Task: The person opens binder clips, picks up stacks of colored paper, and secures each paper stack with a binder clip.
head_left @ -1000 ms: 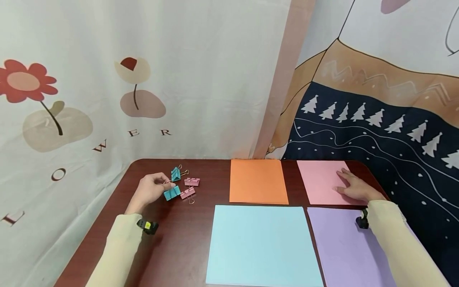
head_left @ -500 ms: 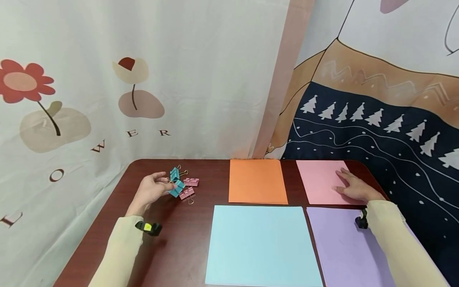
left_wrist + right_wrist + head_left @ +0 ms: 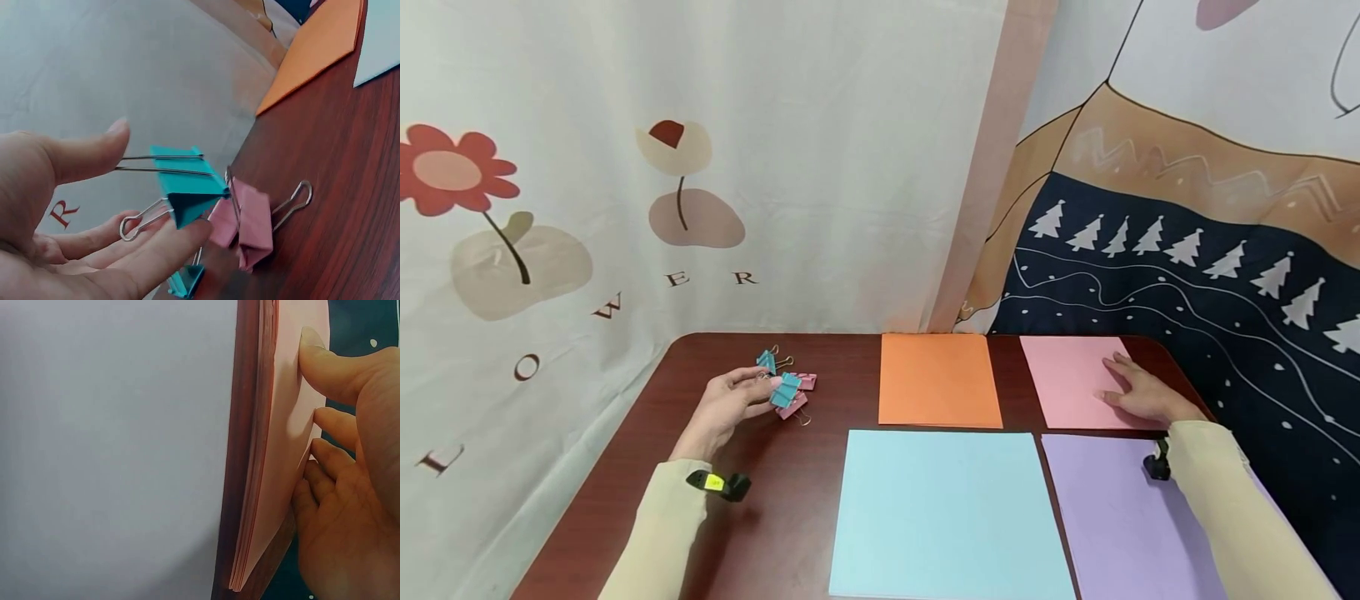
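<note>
My left hand holds a teal binder clip over the far left of the table, with thumb and fingers at its wire handles. Close beyond the held clip lie a pink binder clip and another pink binder clip, partly covered by it. A second teal binder clip sits just past the fingertips. On the right, my right hand rests with spread fingers on a stack of pink paper. In the right wrist view the stack's layered edge shows beside the fingers.
An orange paper stack lies at the back middle of the brown table. Nearer are a large light blue sheet and a purple sheet under the right forearm. A printed curtain hangs behind the table.
My left hand has lifted the teal binder clip slightly and moved it to the right, so it now overlaps the pink clips from the head view. The right hand has stayed still.
</note>
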### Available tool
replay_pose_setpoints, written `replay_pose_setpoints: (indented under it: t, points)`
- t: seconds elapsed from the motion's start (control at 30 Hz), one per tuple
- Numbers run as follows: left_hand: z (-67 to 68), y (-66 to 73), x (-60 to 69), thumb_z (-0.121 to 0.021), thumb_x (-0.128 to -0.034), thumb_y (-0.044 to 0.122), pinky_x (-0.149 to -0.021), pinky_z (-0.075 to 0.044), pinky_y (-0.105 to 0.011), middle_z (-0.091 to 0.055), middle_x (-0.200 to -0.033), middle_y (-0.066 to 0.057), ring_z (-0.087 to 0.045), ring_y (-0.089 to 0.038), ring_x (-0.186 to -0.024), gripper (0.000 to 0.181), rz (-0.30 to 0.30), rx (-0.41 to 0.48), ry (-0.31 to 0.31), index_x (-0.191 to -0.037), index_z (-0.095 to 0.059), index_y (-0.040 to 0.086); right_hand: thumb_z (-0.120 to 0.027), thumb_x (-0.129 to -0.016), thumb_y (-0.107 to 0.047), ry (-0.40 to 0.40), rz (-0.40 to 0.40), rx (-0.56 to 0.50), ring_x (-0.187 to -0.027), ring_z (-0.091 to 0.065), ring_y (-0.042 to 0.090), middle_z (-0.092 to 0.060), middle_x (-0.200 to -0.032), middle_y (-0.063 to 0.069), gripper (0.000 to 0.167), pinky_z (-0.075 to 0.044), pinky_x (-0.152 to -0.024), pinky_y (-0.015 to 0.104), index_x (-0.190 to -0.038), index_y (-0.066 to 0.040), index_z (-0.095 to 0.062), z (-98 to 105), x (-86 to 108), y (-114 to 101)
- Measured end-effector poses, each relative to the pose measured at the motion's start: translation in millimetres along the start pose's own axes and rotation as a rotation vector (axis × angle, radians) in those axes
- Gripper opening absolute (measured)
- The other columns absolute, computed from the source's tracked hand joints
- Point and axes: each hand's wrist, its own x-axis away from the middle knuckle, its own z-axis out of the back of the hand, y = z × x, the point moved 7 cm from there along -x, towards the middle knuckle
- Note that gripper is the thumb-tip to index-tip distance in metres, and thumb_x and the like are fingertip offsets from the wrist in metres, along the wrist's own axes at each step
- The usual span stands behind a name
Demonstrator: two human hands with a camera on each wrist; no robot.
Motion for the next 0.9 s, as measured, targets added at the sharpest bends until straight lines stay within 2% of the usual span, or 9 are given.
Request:
replay_pose_setpoints:
  t: [0.13, 0.2, 0.4, 0.5, 0.73, 0.8, 0.9]
  points:
    - [-4.1, 3.5, 1.3, -0.073, -0.0967, 0.033, -0.099, -0.058, -0.034, -0.056, -0.14, -0.017, -0.069, -0.005, -0.101, 0.077, -0.006, 0.026, 0.028, -0.155, -0.037, -0.002, -0.065, -0.098, -0.041, 0.004, -0.002, -0.008, -0.149, 0.001, 0.061, 0.003, -0.167, 0.031, 0.092, -0.007, -0.113, 0.083, -0.16, 0.004, -0.015, -1, -0.2, 1]
    - [-5.9, 4.8, 1.5, -0.072, -0.0972, 0.034, -0.099, -0.057, -0.033, -0.056, -0.141, -0.018, -0.069, -0.005, -0.102, 0.075, -0.011, 0.031, 0.042, -0.154, -0.039, -0.002, -0.065, -0.099, -0.04, 0.003, -0.003, -0.011, -0.149, 0.001, 0.061, 0.003, -0.167, 0.031, 0.091, -0.007, -0.113, 0.083, -0.16, 0.004, -0.015, -1, -0.5, 2]
    - [-15.0, 5.6, 0.8, -0.067, -0.1007, 0.03, -0.092, -0.06, -0.026, -0.07, -0.11, 0.0, -0.071, -0.004, -0.095, 0.064, -0.023, 0.112, 0.069, -0.148, -0.045, -0.006, -0.065, -0.099, -0.04, 0.003, -0.003, -0.009, -0.149, 0.001, 0.062, 0.004, -0.167, 0.031, 0.091, -0.007, -0.112, 0.083, -0.161, 0.004, -0.014, -1, -0.1, 3]
    - [-21.0, 7.3, -1.1, -0.065, -0.1019, 0.025, -0.087, -0.062, -0.025, -0.072, -0.1, 0.002, -0.073, -0.006, -0.09, 0.058, -0.035, 0.17, 0.076, -0.145, -0.046, -0.01, -0.065, -0.099, -0.042, 0.01, -0.001, -0.009, -0.149, 0.001, 0.061, 0.004, -0.167, 0.031, 0.092, -0.007, -0.112, 0.083, -0.16, 0.004, -0.014, 0, 0.5, 3]
    - [-27.0, 8.6, -6.1, -0.061, -0.1033, 0.02, -0.08, -0.062, -0.022, -0.073, -0.099, 0.001, -0.074, -0.008, -0.086, 0.052, -0.041, 0.15, 0.094, -0.144, -0.047, -0.01, -0.066, -0.098, -0.042, 0.014, -0.005, -0.007, -0.149, 0.0, 0.061, 0.002, -0.167, 0.032, 0.093, -0.008, -0.113, 0.082, -0.16, 0.004, -0.015, 1, -0.4, 4]
    - [-28.1, 7.4, -6.6, -0.06, -0.1036, 0.02, -0.081, -0.062, -0.023, -0.072, -0.098, 0.001, -0.074, -0.008, -0.085, 0.05, -0.034, 0.151, 0.094, -0.144, -0.049, -0.008, -0.067, -0.098, -0.042, 0.012, -0.002, -0.005, -0.149, -0.001, 0.062, 0.001, -0.167, 0.032, 0.093, -0.009, -0.113, 0.082, -0.16, 0.005, -0.016, 1, -1.0, 4]
    - [-30.7, 6.2, -6.8, -0.06, -0.1038, 0.019, -0.09, -0.062, -0.031, -0.072, -0.099, 0.0, -0.074, -0.01, -0.086, 0.05, -0.02, 0.17, 0.086, -0.145, -0.049, -0.006, -0.068, -0.097, -0.043, -0.003, -0.002, -0.01, -0.149, -0.003, 0.062, -0.001, -0.167, 0.033, 0.093, -0.009, -0.113, 0.083, -0.159, 0.005, -0.018, 3, -0.8, 3]
